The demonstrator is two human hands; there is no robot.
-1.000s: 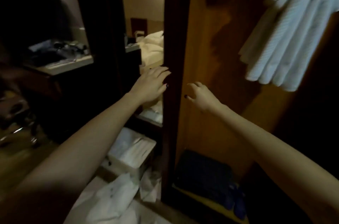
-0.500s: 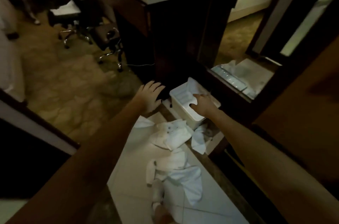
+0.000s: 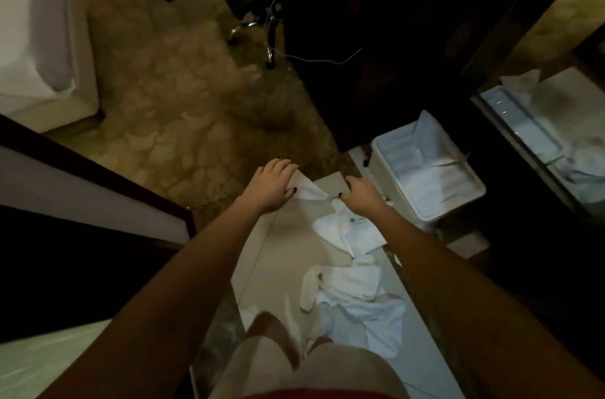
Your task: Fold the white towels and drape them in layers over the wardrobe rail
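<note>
Lying across the pale floor tiles (image 3: 281,251), the white towels (image 3: 353,284) are trailing from centre towards six o'clock; a white tub (image 3: 448,212) is sitting at three o'clock; the left hand (image 3: 273,186) and right hand (image 3: 361,195) are hovering apart, fingers loose, gripping nothing

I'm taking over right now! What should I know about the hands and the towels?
Left hand: open, over a corner of the small towel on the floor tiles; I cannot tell if it touches.
Right hand: open, holding nothing, above the crumpled towels.
Another heap lies nearer the feet, and more cloth sits in the white bin.
Done: no folded towel shows here; the wardrobe rail is out of view.
Left: pick up each towel, fold it, drape it in layers over the rail.
</note>
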